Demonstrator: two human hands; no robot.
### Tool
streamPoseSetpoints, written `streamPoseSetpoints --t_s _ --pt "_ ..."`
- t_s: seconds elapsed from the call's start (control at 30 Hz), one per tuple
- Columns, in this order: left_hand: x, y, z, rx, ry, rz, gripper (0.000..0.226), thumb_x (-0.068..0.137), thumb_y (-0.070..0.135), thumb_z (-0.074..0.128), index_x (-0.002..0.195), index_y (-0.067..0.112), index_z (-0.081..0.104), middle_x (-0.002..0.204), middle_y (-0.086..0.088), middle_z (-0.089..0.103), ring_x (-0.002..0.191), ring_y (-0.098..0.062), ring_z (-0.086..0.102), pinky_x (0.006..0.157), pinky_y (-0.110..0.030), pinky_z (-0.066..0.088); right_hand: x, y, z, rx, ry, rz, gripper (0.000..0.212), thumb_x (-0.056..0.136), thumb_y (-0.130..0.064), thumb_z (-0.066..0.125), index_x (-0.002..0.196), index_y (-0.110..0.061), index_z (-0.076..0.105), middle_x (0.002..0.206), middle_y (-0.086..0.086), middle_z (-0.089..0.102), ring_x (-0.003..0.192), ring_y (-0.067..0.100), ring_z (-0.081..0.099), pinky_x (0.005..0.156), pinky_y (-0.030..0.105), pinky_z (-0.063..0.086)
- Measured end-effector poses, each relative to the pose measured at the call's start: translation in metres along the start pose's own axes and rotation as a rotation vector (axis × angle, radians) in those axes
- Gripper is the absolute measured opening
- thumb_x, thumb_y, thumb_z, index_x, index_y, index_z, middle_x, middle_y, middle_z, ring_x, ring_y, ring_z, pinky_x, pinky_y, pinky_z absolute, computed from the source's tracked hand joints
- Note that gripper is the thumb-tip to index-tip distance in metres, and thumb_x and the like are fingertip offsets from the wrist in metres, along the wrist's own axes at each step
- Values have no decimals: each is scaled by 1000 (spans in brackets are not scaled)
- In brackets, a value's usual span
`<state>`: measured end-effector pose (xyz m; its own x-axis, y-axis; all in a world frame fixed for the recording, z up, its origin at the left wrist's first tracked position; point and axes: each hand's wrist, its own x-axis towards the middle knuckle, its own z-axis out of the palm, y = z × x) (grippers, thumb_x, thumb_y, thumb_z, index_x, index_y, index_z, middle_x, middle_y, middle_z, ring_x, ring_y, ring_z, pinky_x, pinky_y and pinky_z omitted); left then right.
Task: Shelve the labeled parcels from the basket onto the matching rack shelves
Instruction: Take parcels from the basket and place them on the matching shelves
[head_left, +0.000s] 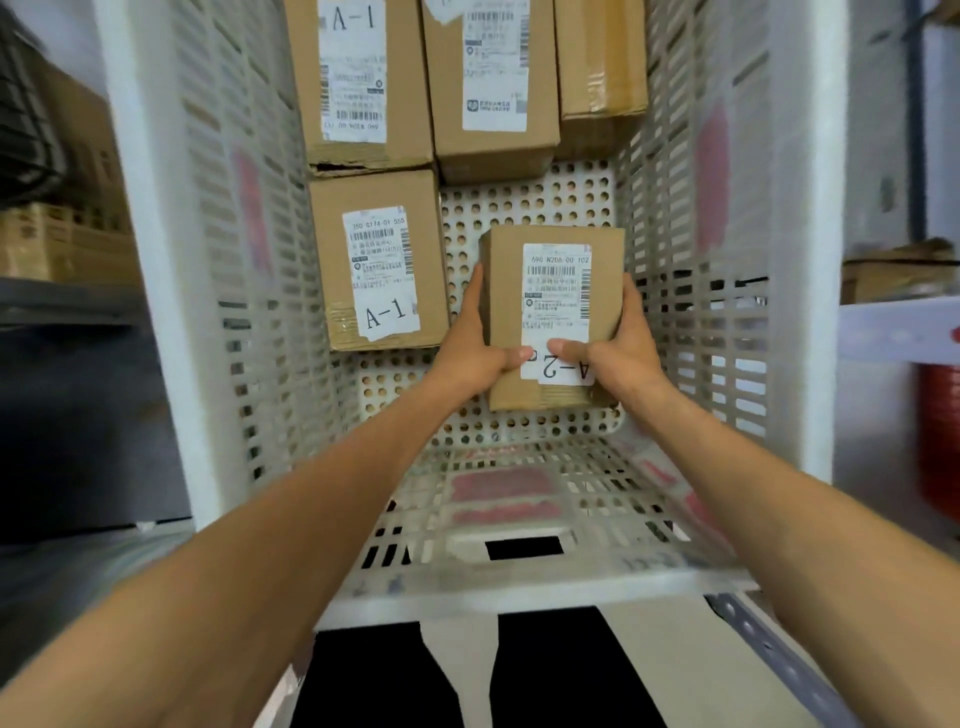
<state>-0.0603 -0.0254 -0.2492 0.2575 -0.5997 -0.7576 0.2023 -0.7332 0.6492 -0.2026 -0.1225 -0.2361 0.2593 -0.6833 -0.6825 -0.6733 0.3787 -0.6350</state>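
Note:
A small cardboard parcel (553, 291) with a white label marked A-2 is inside the white perforated basket (524, 582), over its holed floor. My left hand (475, 348) grips its left side, thumb on the label. My right hand (618, 348) grips its right side, thumb beside the A-2 mark. Another parcel labeled A-1 (376, 260) lies to the left. Further back lie a second A-1 parcel (358, 78), a labeled parcel (493, 78) and a plain taped one (600, 67).
The basket's tall slotted walls (244, 260) rise on both sides. Rack shelves stand left (62, 301) and right (893, 322), with cardboard boxes on them. A red object (937, 441) sits low on the right. A metal rack rail (779, 660) runs at the lower right.

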Motion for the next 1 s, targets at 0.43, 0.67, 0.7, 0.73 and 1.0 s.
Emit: streamPoseSetpoints --t_s 0.43,0.67,0.7,0.73,1.0 --pt "-157 162 -87 113 -36 509 120 71 4 80 149 47 0 137 5 44 123 -13 46 96 -25 44 -166 -163 -39 22 181 -435 130 64 -11 87 154 -28 -5 137 -15 44 123 1 45 108 26 39" --pt "-278 225 -117 200 -103 757 122 69 16 83 148 49 -4 150 3 38 133 -13 42 97 -23 44 -283 -220 -64 -2 288 -642 135 61 -18 89 153 -32 -9 150 -9 36 131 9 42 110 41 38" --pt "-294 230 -119 203 -116 781 123 68 19 83 146 53 -5 150 3 39 132 -15 44 102 -32 45 -299 -226 -66 -18 301 -665 136 61 -22 90 152 -35 -10 151 -7 36 131 11 43 109 41 39" --pt "-310 234 -121 209 -127 808 123 68 20 84 145 54 -5 149 2 40 132 -17 45 104 -38 45 -315 -230 -68 -43 324 -687 136 61 -24 90 151 -36 -11 150 -7 37 131 12 43 108 42 39" --pt "-412 217 -108 261 -77 960 121 73 8 80 146 52 -6 147 -6 41 131 -18 46 108 -44 41 -412 -214 -77 -105 441 -824 136 62 -30 90 152 -33 -12 148 1 41 128 16 46 106 39 40"
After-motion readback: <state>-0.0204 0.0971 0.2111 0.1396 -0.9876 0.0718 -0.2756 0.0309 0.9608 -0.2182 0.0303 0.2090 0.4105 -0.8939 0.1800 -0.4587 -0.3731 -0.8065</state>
